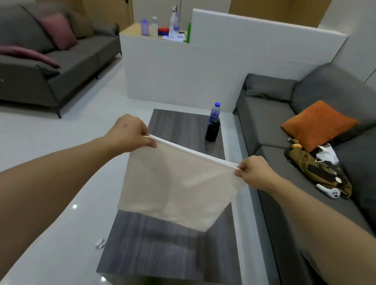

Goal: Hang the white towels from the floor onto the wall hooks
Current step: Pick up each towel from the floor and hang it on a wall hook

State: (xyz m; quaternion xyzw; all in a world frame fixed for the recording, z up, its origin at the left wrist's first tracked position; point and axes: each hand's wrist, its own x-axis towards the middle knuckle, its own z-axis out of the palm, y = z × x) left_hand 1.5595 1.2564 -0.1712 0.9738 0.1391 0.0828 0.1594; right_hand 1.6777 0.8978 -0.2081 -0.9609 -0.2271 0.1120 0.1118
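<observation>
A white towel hangs spread out in the air above a dark wooden coffee table. My left hand pinches its upper left corner and my right hand pinches its upper right corner, with the top edge stretched taut between them. The towel's lower edge hangs free, slanting down to the right, just above the tabletop. No wall hooks are in view.
Two bottles stand at the table's far end. A grey sofa on the right holds an orange cushion, a bag and a white controller. Another grey sofa stands far left. A white partition is behind the table.
</observation>
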